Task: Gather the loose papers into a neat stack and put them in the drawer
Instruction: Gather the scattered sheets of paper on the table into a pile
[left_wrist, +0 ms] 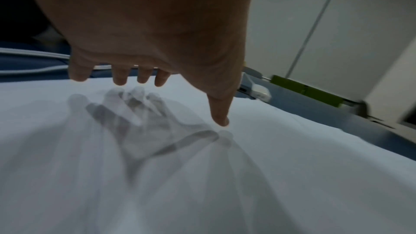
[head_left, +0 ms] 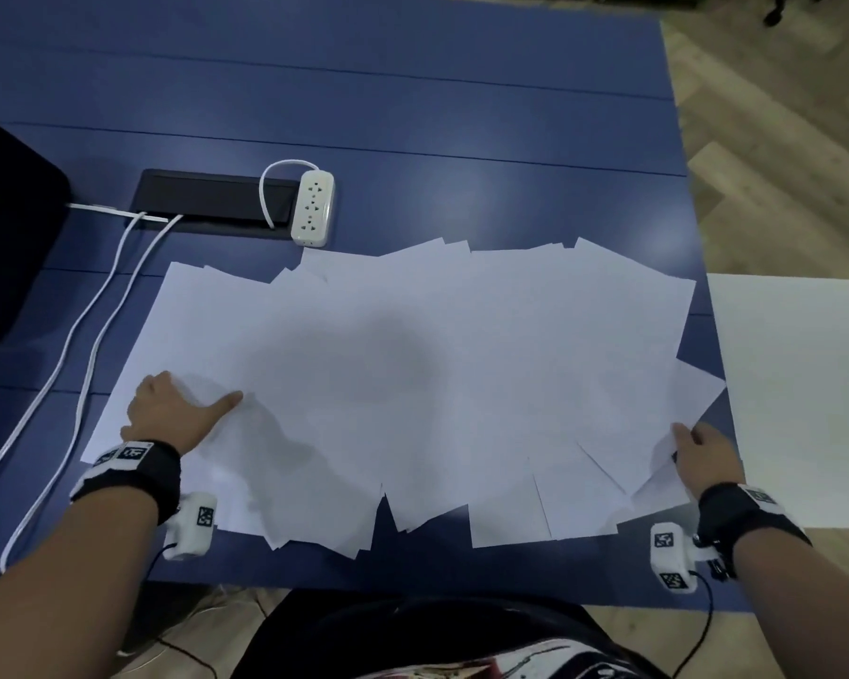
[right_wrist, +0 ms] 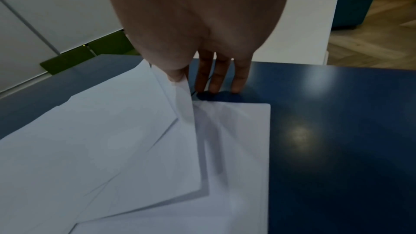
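Note:
Several loose white papers (head_left: 412, 384) lie fanned and overlapping across the near half of the blue table (head_left: 412, 115). My left hand (head_left: 182, 409) is over their left end, fingers straight and spread, thumb pointing right. In the left wrist view this left hand (left_wrist: 171, 99) sits just over the papers (left_wrist: 292, 166), casting its shadow. My right hand (head_left: 697, 448) is at the papers' right end. In the right wrist view the right hand (right_wrist: 198, 81) pinches a raised sheet edge (right_wrist: 180, 99) at the thumb, while three fingers (right_wrist: 219, 79) touch the bare table. No drawer is in view.
A white power strip (head_left: 313, 208) and a black cable hatch (head_left: 212, 200) sit behind the papers. White cables (head_left: 94, 335) run down the left side. A dark object (head_left: 11, 227) stands far left. A white surface (head_left: 795, 399) adjoins the table's right edge.

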Motion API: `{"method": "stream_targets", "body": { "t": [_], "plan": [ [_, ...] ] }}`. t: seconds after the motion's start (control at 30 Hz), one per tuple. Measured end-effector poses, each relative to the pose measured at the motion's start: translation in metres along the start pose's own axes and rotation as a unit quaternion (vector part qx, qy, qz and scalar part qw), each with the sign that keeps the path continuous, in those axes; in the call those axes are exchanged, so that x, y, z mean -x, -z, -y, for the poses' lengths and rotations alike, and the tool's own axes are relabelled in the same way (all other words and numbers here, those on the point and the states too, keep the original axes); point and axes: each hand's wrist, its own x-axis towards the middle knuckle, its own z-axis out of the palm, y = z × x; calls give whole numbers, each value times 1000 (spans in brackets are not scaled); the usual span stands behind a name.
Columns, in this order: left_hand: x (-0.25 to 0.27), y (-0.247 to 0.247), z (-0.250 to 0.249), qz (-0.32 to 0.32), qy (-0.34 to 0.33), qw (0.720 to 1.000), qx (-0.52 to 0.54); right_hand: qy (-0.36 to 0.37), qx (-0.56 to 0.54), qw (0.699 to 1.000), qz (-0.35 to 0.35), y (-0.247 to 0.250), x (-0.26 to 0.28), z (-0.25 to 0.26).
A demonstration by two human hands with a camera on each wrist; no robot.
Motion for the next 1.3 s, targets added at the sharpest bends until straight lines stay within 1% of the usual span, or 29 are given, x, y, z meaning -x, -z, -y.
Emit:
{"method": "stream_targets", "body": {
  "t": [0.07,0.13,0.2,0.27,0.33,0.4,0.47,0.5,0.53,0.57,0.6,0.63,0.67,0.73,0.77,0.8,0.83,0.87,0.93,1.03,1.1,1.13,1.2,1.3],
  "plan": [
    [-11,1,3,19,11,1000,13,9,-23,1000,-8,4,-3,8],
    [-11,2,-4,23,10,1000,-1,-3,-49,999,2,4,-9,16],
    [-7,4,-13,22,0,999,-34,-52,-112,992,24,0,-15,17],
    [-5,6,-16,35,-9,997,-65,-99,-170,979,47,-4,-7,17],
    [-8,5,-11,40,-12,996,-73,-139,-197,966,89,-9,11,17],
    [-9,4,-3,30,-17,997,-72,-182,-259,938,144,-18,30,12],
    [-9,4,6,31,-24,997,-72,-200,-296,910,212,-27,47,6],
    [-7,4,9,36,-23,997,-69,-207,-278,908,237,-29,53,3],
    [-6,4,11,36,-22,997,-69,-204,-251,912,254,-28,58,2],
    [-4,4,12,33,-23,996,-76,-190,-215,926,246,-25,60,3],
    [-2,4,13,29,-28,996,-84,-173,-182,946,207,-22,53,2],
    [0,3,13,29,-33,995,-88,-147,-135,968,150,-17,43,2],
    [3,2,13,34,-34,995,-87,-120,-95,984,88,-11,31,4],
    [11,-2,9,49,-33,995,-82,-74,-20,997,2,-1,2,7],
    [15,-4,8,54,-30,995,-78,-57,18,998,-33,1,-9,13],
    [19,-6,8,57,-26,995,-72,-31,41,998,-43,1,-21,23],
    [23,-9,8,59,-22,996,-65,-12,38,999,-35,2,-28,36],
    [27,-10,7,59,-18,997,-55,1,32,999,-8,-1,-38,47],
    [32,-12,7,55,-15,998,-23,5,40,999,20,-10,-50,65],
    [29,-7,8,66,-19,997,44,-47,61,997,30,-26,-49,81],
    [24,1,9,78,-16,994,72,-62,104,992,25,-31,-41,90],
    [21,6,9,84,-16,993,81,-54,122,991,22,-35,-44,86],
    [14,15,8,113,-24,992,60,-50,135,989,24,-38,-48,84],
    [4,23,6,191,-41,981,7,-54,176,983,29,-36,-48,83]
  ]
}}
